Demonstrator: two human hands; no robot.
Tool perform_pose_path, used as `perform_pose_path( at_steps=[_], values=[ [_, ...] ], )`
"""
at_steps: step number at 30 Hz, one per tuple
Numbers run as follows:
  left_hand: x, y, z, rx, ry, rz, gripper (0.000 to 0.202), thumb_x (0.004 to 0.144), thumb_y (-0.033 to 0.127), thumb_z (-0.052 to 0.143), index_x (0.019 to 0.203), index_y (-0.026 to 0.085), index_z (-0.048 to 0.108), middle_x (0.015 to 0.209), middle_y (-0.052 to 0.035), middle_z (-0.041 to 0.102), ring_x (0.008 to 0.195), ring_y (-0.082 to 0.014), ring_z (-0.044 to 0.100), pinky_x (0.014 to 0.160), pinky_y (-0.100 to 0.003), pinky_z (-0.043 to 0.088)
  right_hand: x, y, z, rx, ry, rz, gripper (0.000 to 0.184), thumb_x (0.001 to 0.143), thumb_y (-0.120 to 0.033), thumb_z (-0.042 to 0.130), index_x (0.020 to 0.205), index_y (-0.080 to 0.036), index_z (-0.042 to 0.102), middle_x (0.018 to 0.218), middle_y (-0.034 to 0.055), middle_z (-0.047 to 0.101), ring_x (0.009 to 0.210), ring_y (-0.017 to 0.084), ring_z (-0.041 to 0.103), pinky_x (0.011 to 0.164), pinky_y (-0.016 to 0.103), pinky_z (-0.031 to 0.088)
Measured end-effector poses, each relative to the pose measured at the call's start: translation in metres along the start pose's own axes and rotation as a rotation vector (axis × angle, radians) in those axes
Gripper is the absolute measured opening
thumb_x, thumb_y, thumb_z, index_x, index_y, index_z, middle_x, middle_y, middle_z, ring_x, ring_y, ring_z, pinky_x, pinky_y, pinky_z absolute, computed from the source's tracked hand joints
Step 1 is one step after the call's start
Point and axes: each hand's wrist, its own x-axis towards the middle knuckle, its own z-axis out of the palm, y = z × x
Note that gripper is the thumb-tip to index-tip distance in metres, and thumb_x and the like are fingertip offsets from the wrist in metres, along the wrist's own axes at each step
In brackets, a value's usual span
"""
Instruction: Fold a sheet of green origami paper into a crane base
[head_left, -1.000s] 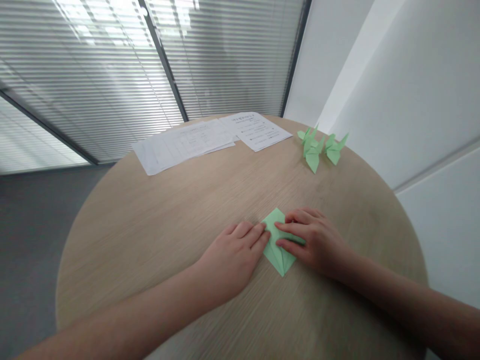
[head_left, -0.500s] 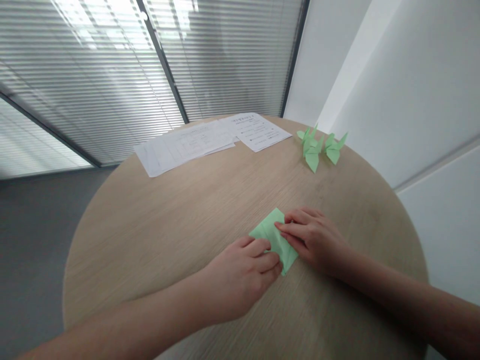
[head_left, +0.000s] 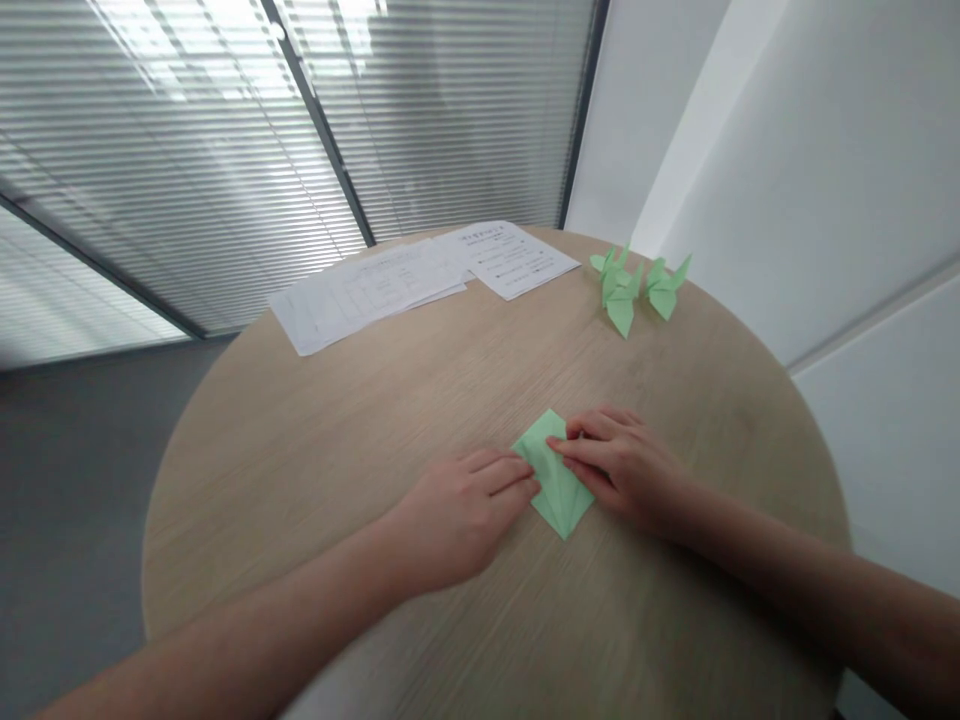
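Note:
A folded sheet of green origami paper (head_left: 559,490) lies on the table in a diamond shape, one point toward me, with crease lines running down to that point. At its left corner, my left hand (head_left: 469,510) has its fingers pressed together on the paper's edge; the thumb is hidden. From the other side, my right hand (head_left: 626,465) is closed at the right edge, its forefinger resting on the upper part of the paper. The paper beneath both sets of fingertips is hidden.
Several folded green paper cranes (head_left: 621,300) stand at the back right of the round wooden table (head_left: 360,400). Printed white sheets (head_left: 375,290) lie overlapping along the far edge. Behind are window blinds (head_left: 450,130) and a white wall (head_left: 825,150).
My left hand has shifted left and back from the paper's near part to its left corner, uncovering the near point. My right hand stays almost in place.

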Motion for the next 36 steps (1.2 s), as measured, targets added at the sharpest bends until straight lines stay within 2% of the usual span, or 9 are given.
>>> perform_pose_path(
  at_steps=[3, 8, 12, 21, 26, 29, 32, 34, 36],
  values=[
    [0.0, -0.007, 0.003, 0.022, -0.058, -0.025, 0.04, 0.095, 0.012, 0.045, 0.132, 0.006, 0.06, 0.131, -0.018, 0.067, 0.122, -0.0279, 0.062, 0.103, -0.044, 0.054, 0.0, 0.0, -0.001, -0.003, -0.017, 0.011, 0.029, 0.102, -0.024, 0.05, 0.115, -0.02, 0.075, 0.101, 0.0094, 0.07, 0.096, 0.026, 0.062, 0.089, 0.044, 0.046],
    [0.003, -0.005, 0.01, 0.061, -0.14, -0.08, 0.038, 0.098, 0.016, 0.049, 0.132, 0.008, 0.062, 0.136, -0.0157, 0.065, 0.126, -0.0297, 0.06, 0.107, -0.046, 0.052, -0.001, -0.001, -0.003, -0.016, -0.035, 0.015, 0.029, 0.099, -0.027, 0.055, 0.119, -0.019, 0.074, 0.103, 0.0101, 0.069, 0.097, 0.028, 0.061, 0.089, 0.045, 0.046],
    [0.006, -0.006, 0.01, 0.095, -0.137, -0.172, 0.038, 0.098, 0.017, 0.05, 0.133, 0.009, 0.062, 0.136, -0.0147, 0.065, 0.127, -0.0291, 0.058, 0.109, -0.047, 0.049, -0.001, -0.002, -0.005, -0.022, -0.053, 0.022, 0.03, 0.098, -0.031, 0.059, 0.122, -0.019, 0.074, 0.105, 0.0105, 0.069, 0.1, 0.029, 0.062, 0.09, 0.046, 0.045],
    [0.011, -0.005, 0.007, 0.154, -0.145, -0.322, 0.038, 0.102, 0.031, 0.049, 0.136, 0.015, 0.06, 0.14, -0.0105, 0.063, 0.131, -0.0306, 0.053, 0.108, -0.05, 0.046, 0.0, -0.003, -0.005, -0.053, -0.069, 0.025, 0.03, 0.096, -0.031, 0.062, 0.122, -0.019, 0.074, 0.105, 0.0113, 0.07, 0.101, 0.028, 0.062, 0.093, 0.046, 0.046],
    [0.009, -0.005, 0.006, 0.176, -0.143, -0.396, 0.048, 0.099, 0.039, 0.054, 0.137, 0.009, 0.057, 0.143, -0.0177, 0.059, 0.131, -0.0341, 0.053, 0.107, -0.054, 0.047, 0.0, -0.004, -0.006, -0.05, -0.067, 0.024, 0.031, 0.097, -0.031, 0.062, 0.122, -0.018, 0.074, 0.106, 0.0115, 0.07, 0.101, 0.029, 0.063, 0.092, 0.047, 0.047],
    [0.005, -0.008, 0.003, 0.201, -0.092, -0.458, 0.048, 0.098, 0.042, 0.056, 0.129, 0.007, 0.061, 0.136, -0.0205, 0.062, 0.124, -0.0354, 0.057, 0.101, -0.055, 0.051, 0.0, -0.004, -0.006, -0.052, -0.057, 0.023, 0.03, 0.096, -0.03, 0.062, 0.121, -0.019, 0.074, 0.106, 0.0118, 0.071, 0.101, 0.029, 0.063, 0.092, 0.048, 0.047],
    [0.004, -0.008, 0.002, 0.145, -0.062, -0.357, 0.038, 0.101, 0.037, 0.051, 0.123, 0.01, 0.066, 0.129, -0.0166, 0.067, 0.119, -0.0308, 0.061, 0.1, -0.049, 0.054, 0.0, -0.004, -0.005, -0.048, -0.047, 0.021, 0.029, 0.096, -0.03, 0.063, 0.12, -0.019, 0.074, 0.105, 0.0117, 0.071, 0.101, 0.029, 0.063, 0.091, 0.047, 0.047],
    [0.005, -0.006, 0.002, 0.076, -0.086, -0.232, 0.036, 0.103, 0.033, 0.049, 0.125, 0.01, 0.066, 0.128, -0.0145, 0.068, 0.119, -0.0282, 0.062, 0.103, -0.045, 0.053, 0.0, -0.003, -0.004, -0.041, -0.042, 0.02, 0.029, 0.097, -0.031, 0.062, 0.121, -0.019, 0.074, 0.105, 0.0115, 0.071, 0.101, 0.029, 0.063, 0.092, 0.047, 0.047],
    [0.006, -0.004, 0.002, 0.029, -0.119, -0.162, 0.038, 0.103, 0.032, 0.048, 0.128, 0.009, 0.065, 0.129, -0.0149, 0.068, 0.121, -0.0277, 0.062, 0.106, -0.044, 0.052, 0.0, -0.003, -0.003, -0.033, -0.039, 0.022, 0.03, 0.097, -0.031, 0.061, 0.121, -0.019, 0.073, 0.105, 0.0113, 0.07, 0.1, 0.028, 0.063, 0.092, 0.047, 0.047]
  ],
)
